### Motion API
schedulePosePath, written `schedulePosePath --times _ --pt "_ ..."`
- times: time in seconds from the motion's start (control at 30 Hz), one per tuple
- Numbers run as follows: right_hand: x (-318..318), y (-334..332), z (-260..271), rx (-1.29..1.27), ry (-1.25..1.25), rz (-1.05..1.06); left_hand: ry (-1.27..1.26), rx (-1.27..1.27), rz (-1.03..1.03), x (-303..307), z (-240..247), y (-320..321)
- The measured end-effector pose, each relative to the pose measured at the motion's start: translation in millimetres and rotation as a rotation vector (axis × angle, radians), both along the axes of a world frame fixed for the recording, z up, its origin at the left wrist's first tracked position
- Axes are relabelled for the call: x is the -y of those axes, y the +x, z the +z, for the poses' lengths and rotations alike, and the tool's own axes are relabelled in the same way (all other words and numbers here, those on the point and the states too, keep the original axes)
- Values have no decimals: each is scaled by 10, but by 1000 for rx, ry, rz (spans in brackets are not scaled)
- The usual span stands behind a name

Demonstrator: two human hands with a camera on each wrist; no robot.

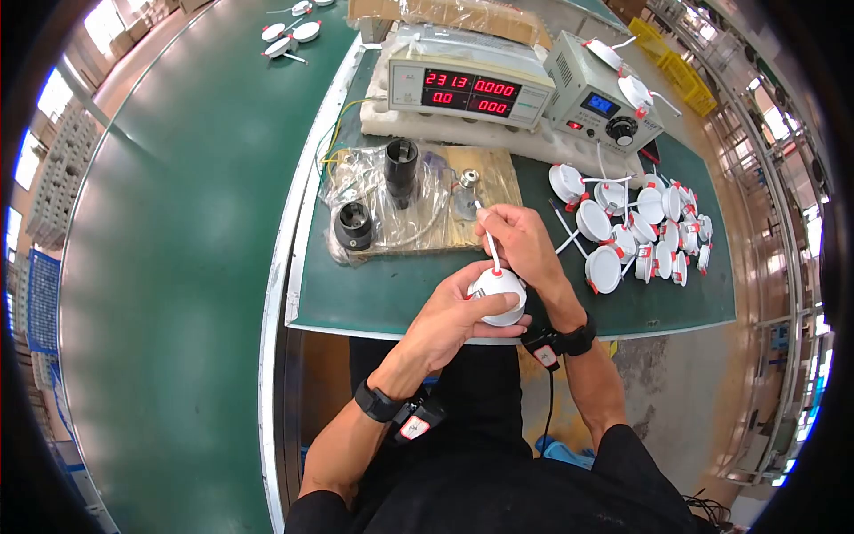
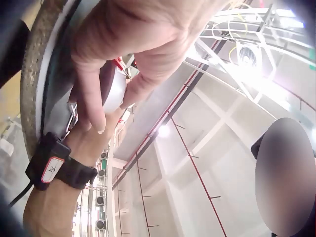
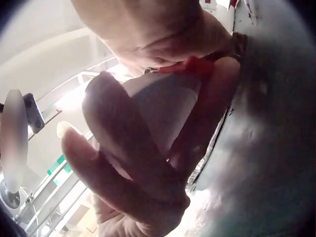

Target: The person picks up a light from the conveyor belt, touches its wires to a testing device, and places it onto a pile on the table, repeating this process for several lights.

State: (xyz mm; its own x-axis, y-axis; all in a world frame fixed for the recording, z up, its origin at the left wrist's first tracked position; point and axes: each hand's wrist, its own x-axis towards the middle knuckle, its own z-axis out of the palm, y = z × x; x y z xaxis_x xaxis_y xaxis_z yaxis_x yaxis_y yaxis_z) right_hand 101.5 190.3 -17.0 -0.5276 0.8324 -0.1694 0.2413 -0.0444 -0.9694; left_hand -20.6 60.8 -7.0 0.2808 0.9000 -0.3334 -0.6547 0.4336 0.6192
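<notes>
In the head view my left hand (image 1: pixel 454 311) grips a round white lamp (image 1: pixel 500 289) near the table's front edge, thumb across its face. Its white cable (image 1: pixel 494 249) points up and away, and my right hand (image 1: pixel 527 245) pinches that cable near its free end. The left wrist view shows the left hand (image 2: pixel 133 39) with fingers around the lamp's pale rim (image 2: pixel 114 91). In the right wrist view, curled fingers of the right hand (image 3: pixel 143 163) stand before the lamp (image 3: pixel 165 106), with a red clip (image 3: pixel 192 66) at its edge.
Beyond the hands lies a board (image 1: pixel 498 178) with two black sockets (image 1: pixel 402 165) (image 1: pixel 354 224) under clear film. A power meter (image 1: pixel 470 92) and a grey control box (image 1: pixel 596 102) stand behind. Several white lamps (image 1: pixel 603 269) lie at the right; others (image 1: pixel 306 32) rest on the green surface (image 1: pixel 178 267) at far left.
</notes>
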Motion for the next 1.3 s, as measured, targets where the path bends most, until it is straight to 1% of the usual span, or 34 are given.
schedulePosePath --times 0.07,0.47,0.57,0.67,0.77,0.93,1.0,1.3 --pt "-27 -18 17 -9 -13 -3 24 -16 -18 -47 -20 -10" --pt "-61 -80 121 190 166 -58 -20 -23 -55 -124 39 -63" --pt "-83 -103 86 195 162 -79 -14 5 -63 -161 23 -81" --pt "-110 -83 99 192 214 -26 32 47 -71 -192 -7 -110" --pt "-124 -80 81 179 250 -19 23 79 -75 -201 -21 -92" --pt "-112 -72 51 159 214 -40 -18 131 -131 -211 -24 -133" --pt "-92 -84 47 149 187 -64 -10 90 -139 -213 -18 -130" --pt "-103 -73 -34 136 257 -59 41 -23 -112 -233 -88 -60"
